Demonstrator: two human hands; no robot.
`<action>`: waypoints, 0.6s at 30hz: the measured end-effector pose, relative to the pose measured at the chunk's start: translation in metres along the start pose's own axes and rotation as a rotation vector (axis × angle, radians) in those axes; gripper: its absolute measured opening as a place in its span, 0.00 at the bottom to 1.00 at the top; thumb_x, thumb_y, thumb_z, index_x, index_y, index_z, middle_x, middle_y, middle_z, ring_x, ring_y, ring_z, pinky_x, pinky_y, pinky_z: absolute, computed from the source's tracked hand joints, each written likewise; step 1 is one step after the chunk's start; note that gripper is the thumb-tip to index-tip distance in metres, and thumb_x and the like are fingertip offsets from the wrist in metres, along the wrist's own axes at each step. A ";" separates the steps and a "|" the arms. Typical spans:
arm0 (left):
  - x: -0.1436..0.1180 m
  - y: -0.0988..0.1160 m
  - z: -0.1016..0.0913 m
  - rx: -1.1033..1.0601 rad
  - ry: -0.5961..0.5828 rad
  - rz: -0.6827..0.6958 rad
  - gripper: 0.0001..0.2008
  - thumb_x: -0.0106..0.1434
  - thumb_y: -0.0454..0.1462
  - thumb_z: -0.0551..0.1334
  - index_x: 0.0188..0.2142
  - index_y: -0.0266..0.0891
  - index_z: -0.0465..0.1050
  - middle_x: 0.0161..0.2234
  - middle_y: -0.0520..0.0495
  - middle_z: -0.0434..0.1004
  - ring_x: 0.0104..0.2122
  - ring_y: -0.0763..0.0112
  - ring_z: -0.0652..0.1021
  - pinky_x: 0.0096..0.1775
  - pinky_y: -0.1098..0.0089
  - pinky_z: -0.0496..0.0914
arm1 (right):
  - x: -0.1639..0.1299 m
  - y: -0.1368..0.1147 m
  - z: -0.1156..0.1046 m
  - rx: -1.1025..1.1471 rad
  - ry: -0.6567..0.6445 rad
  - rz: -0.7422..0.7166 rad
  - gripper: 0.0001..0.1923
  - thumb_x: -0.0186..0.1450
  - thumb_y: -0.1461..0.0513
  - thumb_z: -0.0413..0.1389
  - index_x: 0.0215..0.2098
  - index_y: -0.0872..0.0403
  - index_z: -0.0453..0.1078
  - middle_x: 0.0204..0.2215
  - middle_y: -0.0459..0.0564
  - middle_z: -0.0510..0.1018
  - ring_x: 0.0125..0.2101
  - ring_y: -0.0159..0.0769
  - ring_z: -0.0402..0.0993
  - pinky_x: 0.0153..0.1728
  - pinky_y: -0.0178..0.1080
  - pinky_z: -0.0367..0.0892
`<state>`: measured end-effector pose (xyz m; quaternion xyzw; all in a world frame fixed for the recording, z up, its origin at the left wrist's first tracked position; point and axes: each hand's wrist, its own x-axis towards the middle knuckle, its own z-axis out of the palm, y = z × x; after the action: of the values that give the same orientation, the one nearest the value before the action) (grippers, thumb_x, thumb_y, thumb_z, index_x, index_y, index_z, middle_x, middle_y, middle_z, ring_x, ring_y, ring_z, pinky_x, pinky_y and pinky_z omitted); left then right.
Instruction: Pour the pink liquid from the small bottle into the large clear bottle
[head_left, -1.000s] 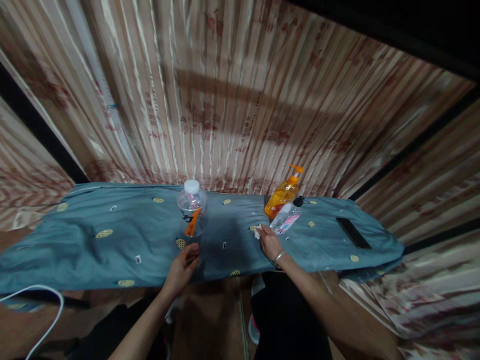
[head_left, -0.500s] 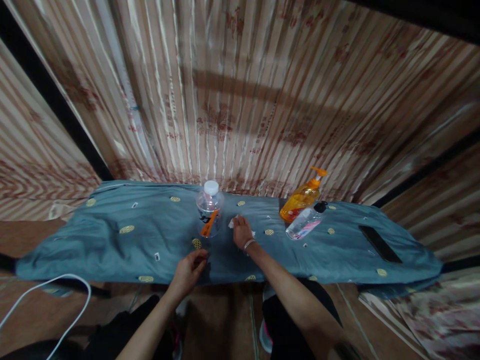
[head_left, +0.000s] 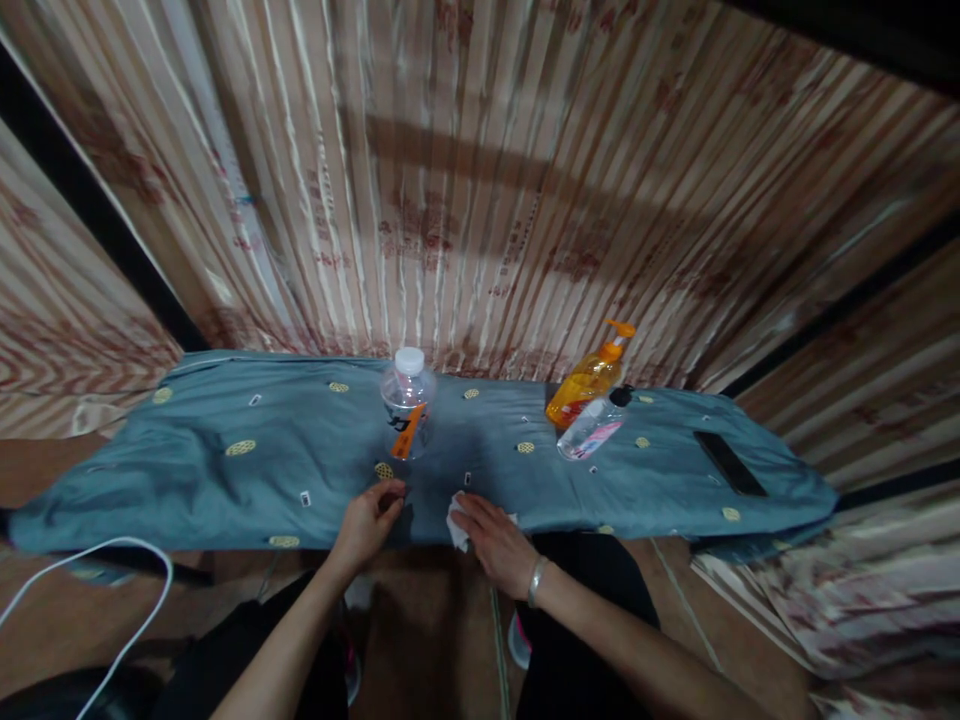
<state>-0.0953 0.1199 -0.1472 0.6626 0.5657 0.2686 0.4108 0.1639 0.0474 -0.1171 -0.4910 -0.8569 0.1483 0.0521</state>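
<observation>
A white tissue (head_left: 456, 520) is pressed under the right hand (head_left: 496, 541) at the near edge of a blue-grey cloth (head_left: 225, 480).

The tissue is pinned flat by the spread fingers rather than pinched, and only its left part is seen past the fingertips. The left hand (head_left: 367, 520) is rested just beside it on the cloth edge, fingers curled loosely; whether anything is held there cannot be told, as the spot is dim. A clear bottle (head_left: 407, 402) with a white cap is stood behind the hands. Further right, an orange pump bottle (head_left: 589, 377) and a small clear bottle (head_left: 592, 429) are laid together, with a dark phone (head_left: 729, 463) well apart. A white cable (head_left: 90, 580) is looped at lower left.
</observation>
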 end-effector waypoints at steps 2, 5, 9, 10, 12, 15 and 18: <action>0.000 0.000 -0.001 0.001 -0.003 0.001 0.19 0.67 0.44 0.63 0.54 0.38 0.71 0.53 0.41 0.74 0.48 0.59 0.78 0.48 0.53 0.75 | -0.014 0.022 -0.007 0.013 0.025 0.045 0.34 0.63 0.74 0.47 0.67 0.55 0.61 0.69 0.59 0.60 0.68 0.48 0.55 0.63 0.56 0.63; 0.000 0.001 0.000 0.000 -0.002 0.007 0.18 0.67 0.44 0.63 0.53 0.38 0.71 0.52 0.41 0.75 0.48 0.59 0.78 0.48 0.53 0.75 | -0.027 0.055 -0.016 0.058 0.077 0.175 0.31 0.63 0.73 0.49 0.65 0.59 0.64 0.68 0.64 0.60 0.67 0.50 0.58 0.65 0.55 0.58; 0.002 0.006 0.005 -0.006 -0.012 0.031 0.18 0.67 0.44 0.63 0.53 0.38 0.71 0.52 0.41 0.75 0.48 0.59 0.78 0.48 0.53 0.75 | -0.030 0.080 -0.020 0.262 0.231 0.338 0.29 0.65 0.64 0.55 0.65 0.56 0.64 0.67 0.62 0.63 0.67 0.51 0.58 0.66 0.55 0.57; 0.003 0.007 0.007 -0.006 -0.018 0.038 0.18 0.67 0.44 0.63 0.53 0.38 0.71 0.52 0.41 0.75 0.48 0.59 0.78 0.48 0.53 0.75 | -0.028 0.082 -0.019 0.336 0.286 0.356 0.30 0.65 0.61 0.57 0.65 0.55 0.64 0.66 0.61 0.65 0.68 0.51 0.58 0.66 0.56 0.57; 0.004 0.010 0.011 -0.005 -0.027 0.049 0.18 0.67 0.44 0.63 0.54 0.38 0.71 0.53 0.41 0.75 0.48 0.59 0.78 0.48 0.53 0.75 | -0.021 0.085 -0.017 0.519 0.420 0.405 0.28 0.63 0.57 0.59 0.62 0.53 0.68 0.63 0.58 0.70 0.66 0.51 0.61 0.66 0.56 0.56; 0.008 0.014 0.016 0.001 -0.041 0.059 0.19 0.67 0.44 0.63 0.54 0.39 0.70 0.53 0.41 0.74 0.48 0.59 0.78 0.48 0.53 0.75 | -0.006 0.087 -0.013 0.729 0.562 0.489 0.24 0.60 0.59 0.61 0.55 0.51 0.74 0.55 0.56 0.78 0.58 0.50 0.72 0.63 0.55 0.61; 0.011 0.017 0.020 0.007 -0.057 0.057 0.19 0.67 0.44 0.63 0.54 0.39 0.70 0.53 0.41 0.74 0.48 0.59 0.78 0.48 0.53 0.75 | 0.013 0.087 -0.009 0.803 0.584 0.491 0.24 0.57 0.59 0.62 0.52 0.53 0.75 0.44 0.54 0.84 0.47 0.48 0.80 0.55 0.53 0.71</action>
<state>-0.0671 0.1252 -0.1442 0.6873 0.5355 0.2592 0.4168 0.2309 0.1014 -0.1357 -0.6386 -0.5433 0.3287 0.4347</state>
